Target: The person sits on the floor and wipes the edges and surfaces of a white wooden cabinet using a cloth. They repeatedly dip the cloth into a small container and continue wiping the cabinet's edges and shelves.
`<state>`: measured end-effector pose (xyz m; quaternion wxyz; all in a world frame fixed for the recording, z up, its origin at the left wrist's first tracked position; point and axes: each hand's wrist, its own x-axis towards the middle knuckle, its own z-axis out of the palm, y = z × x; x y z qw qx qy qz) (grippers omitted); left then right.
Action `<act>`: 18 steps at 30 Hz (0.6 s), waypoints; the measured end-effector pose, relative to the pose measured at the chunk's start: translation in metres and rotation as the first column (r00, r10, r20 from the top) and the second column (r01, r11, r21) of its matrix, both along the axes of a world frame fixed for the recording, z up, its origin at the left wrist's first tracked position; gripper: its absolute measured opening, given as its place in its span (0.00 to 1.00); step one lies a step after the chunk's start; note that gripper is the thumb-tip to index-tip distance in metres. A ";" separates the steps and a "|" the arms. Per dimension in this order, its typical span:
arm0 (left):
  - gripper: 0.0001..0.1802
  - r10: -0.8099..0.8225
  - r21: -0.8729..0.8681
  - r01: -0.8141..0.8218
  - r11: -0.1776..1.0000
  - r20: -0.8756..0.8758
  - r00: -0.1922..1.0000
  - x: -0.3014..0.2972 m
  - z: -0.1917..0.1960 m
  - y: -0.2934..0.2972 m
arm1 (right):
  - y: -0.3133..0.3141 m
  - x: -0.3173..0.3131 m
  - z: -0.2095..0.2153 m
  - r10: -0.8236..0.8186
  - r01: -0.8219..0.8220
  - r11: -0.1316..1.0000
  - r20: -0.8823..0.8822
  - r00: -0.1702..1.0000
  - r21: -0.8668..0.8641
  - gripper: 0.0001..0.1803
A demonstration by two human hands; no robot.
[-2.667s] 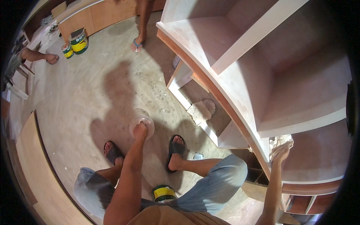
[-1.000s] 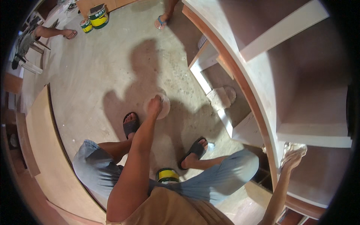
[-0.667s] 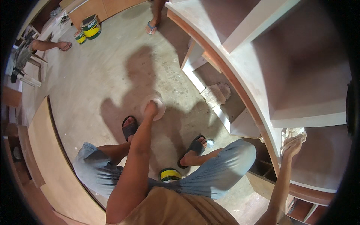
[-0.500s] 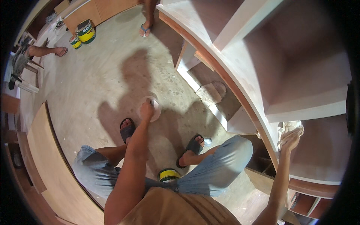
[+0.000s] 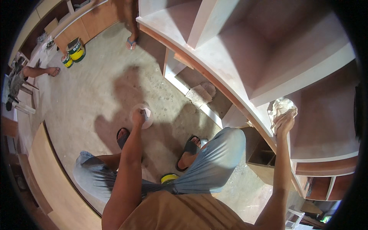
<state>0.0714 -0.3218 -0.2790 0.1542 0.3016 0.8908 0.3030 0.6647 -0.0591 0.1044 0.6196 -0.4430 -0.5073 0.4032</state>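
My left hand (image 5: 138, 116) is closed on the edge of a round, clear plastic tub (image 5: 148, 122) held out over the floor. Something whitish shows inside the tub, but I cannot make out what. On the right, my right hand (image 5: 286, 123) grips a crumpled white cloth (image 5: 282, 109). The cloth is pressed against the pale front edge of a large cabinet (image 5: 264, 92), beside one of its open compartments. The cabinet is coated in thin white over reddish wood.
Paint cans (image 5: 76, 50) stand far left, and another can (image 5: 168, 178) sits between my legs. A folded rag (image 5: 199, 95) lies on a lower white frame. A wooden panel (image 5: 50, 161) lies at left. Two other people's legs (image 5: 131, 28) show at the far side.
The view has swung, moving the scene leftward. My right hand and the cloth have moved up along the cabinet's edge. The tub stays in my left hand.
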 end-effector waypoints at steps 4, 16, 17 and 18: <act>0.13 0.160 0.231 -0.190 0.954 0.142 0.977 0.026 0.040 0.007 | -0.007 -0.001 0.003 -0.085 0.088 0.995 -0.084 0.993 0.035 0.15; 0.20 0.054 0.247 -0.147 0.958 0.349 0.936 0.017 -0.011 0.013 | 0.010 0.028 -0.014 -0.056 0.056 0.998 -0.052 0.997 -0.003 0.19; 0.21 0.056 0.175 -0.124 0.977 0.351 0.935 0.012 -0.019 0.013 | 0.017 0.042 -0.019 0.025 -0.025 0.999 -0.014 1.000 -0.022 0.20; 0.22 0.057 0.102 -0.098 0.990 0.348 0.936 0.005 -0.017 0.013 | 0.019 0.039 -0.017 0.105 -0.105 0.994 0.018 0.994 -0.044 0.21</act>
